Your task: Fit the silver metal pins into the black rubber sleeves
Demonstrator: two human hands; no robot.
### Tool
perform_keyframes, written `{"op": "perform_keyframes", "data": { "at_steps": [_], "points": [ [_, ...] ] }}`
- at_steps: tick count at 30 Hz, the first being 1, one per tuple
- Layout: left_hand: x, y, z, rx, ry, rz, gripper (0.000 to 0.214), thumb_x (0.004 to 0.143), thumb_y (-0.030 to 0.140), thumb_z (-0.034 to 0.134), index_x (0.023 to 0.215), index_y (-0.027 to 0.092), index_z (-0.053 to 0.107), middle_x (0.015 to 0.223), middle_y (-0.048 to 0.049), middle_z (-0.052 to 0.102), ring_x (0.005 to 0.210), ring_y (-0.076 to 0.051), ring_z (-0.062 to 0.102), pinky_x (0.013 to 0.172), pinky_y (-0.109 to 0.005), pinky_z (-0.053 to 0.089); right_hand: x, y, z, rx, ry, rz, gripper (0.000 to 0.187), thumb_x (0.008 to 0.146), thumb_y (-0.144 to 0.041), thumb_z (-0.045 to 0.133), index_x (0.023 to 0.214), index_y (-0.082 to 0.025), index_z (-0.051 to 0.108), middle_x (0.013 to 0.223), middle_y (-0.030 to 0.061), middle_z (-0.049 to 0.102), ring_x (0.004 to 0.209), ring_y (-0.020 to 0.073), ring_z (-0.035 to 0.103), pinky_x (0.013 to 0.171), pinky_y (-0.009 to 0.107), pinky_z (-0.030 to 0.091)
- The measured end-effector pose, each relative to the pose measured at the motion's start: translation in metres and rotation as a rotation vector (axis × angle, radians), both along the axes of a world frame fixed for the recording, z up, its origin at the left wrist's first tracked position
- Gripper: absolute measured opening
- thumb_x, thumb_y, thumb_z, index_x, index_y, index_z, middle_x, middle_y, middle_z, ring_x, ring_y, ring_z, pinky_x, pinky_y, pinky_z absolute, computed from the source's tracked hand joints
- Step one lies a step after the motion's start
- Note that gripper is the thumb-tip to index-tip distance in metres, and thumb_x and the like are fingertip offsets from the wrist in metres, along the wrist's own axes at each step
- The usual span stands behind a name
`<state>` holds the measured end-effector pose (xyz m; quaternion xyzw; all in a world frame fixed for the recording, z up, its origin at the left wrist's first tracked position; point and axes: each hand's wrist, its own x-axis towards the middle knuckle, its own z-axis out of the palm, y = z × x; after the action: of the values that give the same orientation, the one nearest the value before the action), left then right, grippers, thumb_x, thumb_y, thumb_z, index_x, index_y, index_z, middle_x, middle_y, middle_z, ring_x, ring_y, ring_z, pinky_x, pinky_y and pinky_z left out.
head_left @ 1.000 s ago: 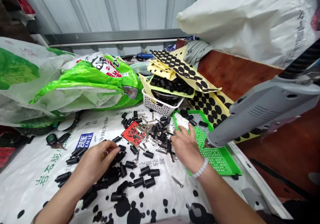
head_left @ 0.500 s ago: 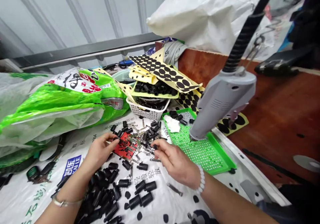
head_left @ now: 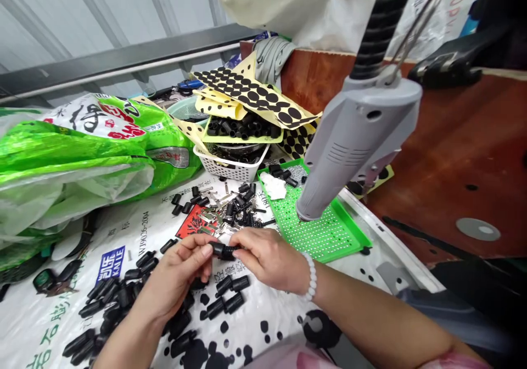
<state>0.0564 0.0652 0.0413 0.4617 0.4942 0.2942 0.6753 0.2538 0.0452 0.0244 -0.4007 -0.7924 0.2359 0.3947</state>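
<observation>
In front of me, my left hand [head_left: 185,262] pinches a smooth black plastic sleeve [head_left: 217,249] between thumb and fingers. My right hand [head_left: 267,256] grips a thin black ribbed piece [head_left: 229,252] whose end meets the sleeve. Whether that end sits inside it I cannot tell. Just beyond the hands lie small metal strips [head_left: 224,230], more black parts [head_left: 247,193] and a red card [head_left: 193,222]. A heap of black sleeves [head_left: 123,295] spreads beside and under my left forearm. Several loose sleeves [head_left: 226,303] lie below the hands.
A grey electric screwdriver [head_left: 349,138] hangs over a green perforated tray [head_left: 329,234] at the right. Behind stand a white basket [head_left: 234,170] and sheets of black round stickers [head_left: 255,94]. A green plastic bag [head_left: 99,149] fills the left side.
My hands, apart before over the pile, have come together nearer to me, with the sleeve and ribbed piece meeting between them. The camera view has shifted a little.
</observation>
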Motion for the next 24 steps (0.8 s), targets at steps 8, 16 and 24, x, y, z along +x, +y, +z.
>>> {"op": "perform_keyframes", "data": {
  "at_steps": [8,16,24],
  "points": [
    [0.011,-0.021,0.005,-0.094,-0.194,0.091,0.023,0.072,0.029,0.070,0.089,0.016,0.061,0.064,0.0016,0.060,0.051,-0.006,0.051,0.050,-0.018,0.043,-0.005,-0.005,-0.001,-0.232,0.409,0.059,0.008,0.081,-0.014,0.056,0.087,-0.015,0.062,0.076,0.0001,0.062,0.054,0.0069,0.056,0.054,0.019,0.048],
    [0.015,-0.038,0.002,-0.151,-0.345,0.179,0.021,0.071,0.029,0.071,0.082,0.015,0.058,0.062,0.0016,0.062,0.047,-0.006,0.052,0.047,-0.018,0.043,-0.005,-0.010,-0.003,-0.193,0.365,0.021,0.008,0.082,-0.018,0.057,0.087,-0.016,0.063,0.072,0.0005,0.064,0.054,0.0081,0.058,0.054,0.021,0.050],
    [0.007,-0.048,0.001,0.242,-0.023,0.158,0.019,0.075,0.029,0.066,0.086,0.017,0.056,0.062,0.0018,0.059,0.055,-0.010,0.055,0.056,-0.022,0.045,-0.011,-0.012,-0.004,-0.019,0.215,0.004,0.006,0.084,-0.017,0.054,0.085,-0.017,0.060,0.070,0.0010,0.062,0.060,0.0107,0.058,0.055,0.023,0.048]
  ]
}}
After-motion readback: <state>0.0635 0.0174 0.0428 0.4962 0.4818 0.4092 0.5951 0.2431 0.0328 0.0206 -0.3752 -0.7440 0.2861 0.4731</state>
